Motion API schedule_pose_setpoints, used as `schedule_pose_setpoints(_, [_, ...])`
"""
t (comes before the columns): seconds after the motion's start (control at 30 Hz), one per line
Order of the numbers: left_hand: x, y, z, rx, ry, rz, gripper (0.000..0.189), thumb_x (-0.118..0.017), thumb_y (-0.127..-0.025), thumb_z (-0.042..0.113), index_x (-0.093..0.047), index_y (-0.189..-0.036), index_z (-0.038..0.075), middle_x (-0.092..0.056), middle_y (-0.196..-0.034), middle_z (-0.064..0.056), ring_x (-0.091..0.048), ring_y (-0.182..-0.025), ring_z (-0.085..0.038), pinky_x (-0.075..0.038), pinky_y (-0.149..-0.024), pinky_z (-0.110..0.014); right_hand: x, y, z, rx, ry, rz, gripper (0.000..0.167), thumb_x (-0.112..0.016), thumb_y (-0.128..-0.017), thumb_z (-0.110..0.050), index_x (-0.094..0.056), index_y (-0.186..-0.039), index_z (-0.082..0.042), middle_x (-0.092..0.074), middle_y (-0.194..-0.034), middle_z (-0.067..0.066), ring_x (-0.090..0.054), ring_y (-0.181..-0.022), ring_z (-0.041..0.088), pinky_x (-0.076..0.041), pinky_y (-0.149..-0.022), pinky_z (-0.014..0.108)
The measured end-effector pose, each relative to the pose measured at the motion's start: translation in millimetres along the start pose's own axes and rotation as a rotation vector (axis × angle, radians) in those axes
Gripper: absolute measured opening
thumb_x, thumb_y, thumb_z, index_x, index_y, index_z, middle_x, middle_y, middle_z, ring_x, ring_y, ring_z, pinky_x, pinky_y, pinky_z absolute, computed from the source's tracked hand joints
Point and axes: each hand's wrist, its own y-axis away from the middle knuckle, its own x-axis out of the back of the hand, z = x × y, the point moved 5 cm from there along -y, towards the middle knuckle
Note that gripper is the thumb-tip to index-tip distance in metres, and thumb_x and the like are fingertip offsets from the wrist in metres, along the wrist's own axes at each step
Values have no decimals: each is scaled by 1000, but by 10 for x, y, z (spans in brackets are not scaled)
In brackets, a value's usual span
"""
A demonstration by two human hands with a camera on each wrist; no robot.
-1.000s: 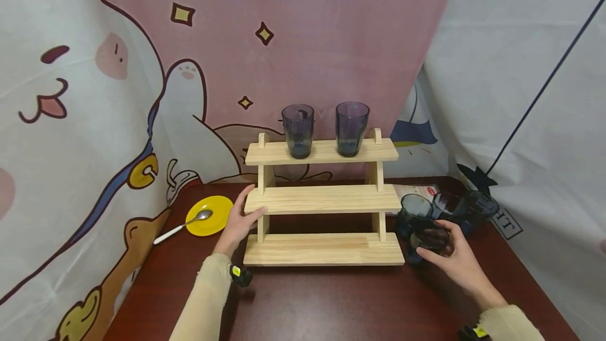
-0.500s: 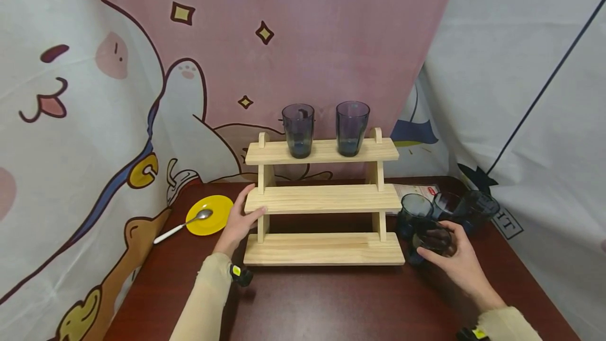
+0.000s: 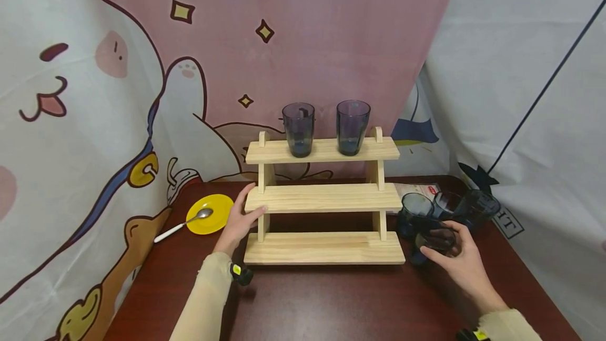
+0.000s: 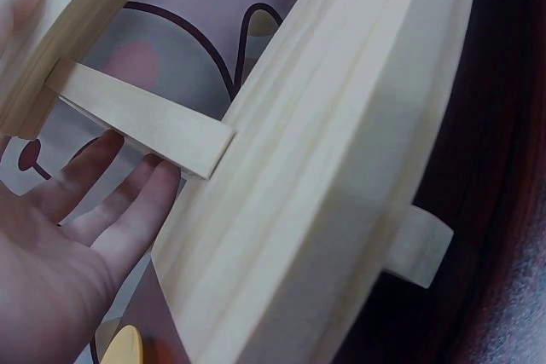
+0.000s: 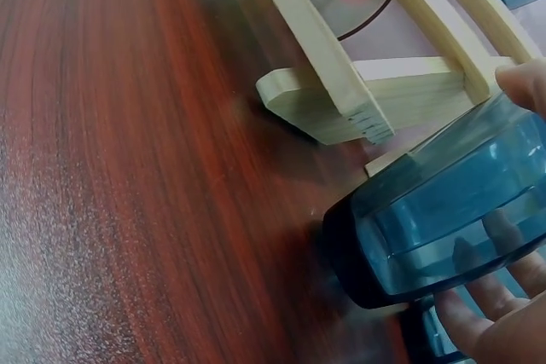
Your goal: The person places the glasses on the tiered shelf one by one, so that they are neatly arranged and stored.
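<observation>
A three-tier wooden display rack (image 3: 326, 249) stands on the table. My left hand (image 3: 238, 221) grips the left end of its middle shelf (image 3: 326, 198), thumb on the front edge. In the left wrist view the fingers (image 4: 145, 210) lie against the side upright (image 4: 141, 117). Right of the rack, my right hand (image 3: 461, 262) holds a blue drinking glass (image 5: 452, 210), thumb on one side and fingers round the other. In the right wrist view the glass has its thick base toward the table. Two similar glasses, a left one (image 3: 299, 130) and a right one (image 3: 352, 128), stand upright on the top shelf.
Several more blue glasses (image 3: 475, 207) cluster at the table's right side, behind the held one. A printed sheet (image 3: 428, 189) lies behind them. On the left is a yellow plate (image 3: 213, 225) with a white-handled spoon (image 3: 170, 233). Printed cloth (image 3: 331, 41) hangs behind the table.
My right hand and the glass it holds have shifted slightly to the right. The left hand keeps its grip on the rack, without visible movement.
</observation>
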Motion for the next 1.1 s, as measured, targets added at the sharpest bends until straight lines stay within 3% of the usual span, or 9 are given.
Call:
schedule_pose_setpoints(0.27, [5, -1, -13, 1, 8, -3, 81, -80, -95, 23, -36, -162, 36, -46, -154, -15, -63, -119, -36, -52, -103, -60, 98, 43, -98, -1, -19, 13, 84, -88, -87, -12, -35, -153, -6, -61, -127, 9, -60, -104, -6, -45, -82, 5])
schedule_pose_setpoints(0.57, [-4, -1, -3, -13, 18, -7, 81, -80, -96, 20, -36, -162, 34, -49, -148, -17, -65, -116, -34, -55, -99, -58, 230, 39, -295, 81, -153, 24, 81, -81, -87, 7, -38, -153, -10, -61, -124, -11, -60, -109, -1, -46, -87, 7])
schedule_pose_setpoints(0.73, [-4, -2, -9, -8, 19, -6, 79, -80, -96, 20, -38, -160, 41, -50, -146, -18, -65, -115, -33, -56, -98, -57, 251, 35, -428, 133, -249, 8, 81, -77, -86, 15, -40, -153, -11, -61, -125, -7, -61, -110, 3, -46, -90, 8])
schedule_pose_setpoints(1.1, [-8, 4, 1, -13, 1, -2, 78, -79, -96, 22, -38, -160, 40, -49, -148, -16, -65, -117, -34, -55, -100, -58, 175, -15, -809, 212, -407, -25, 77, -70, -85, 23, -42, -153, -1, -63, -125, -1, -62, -113, 7, -49, -91, 11])
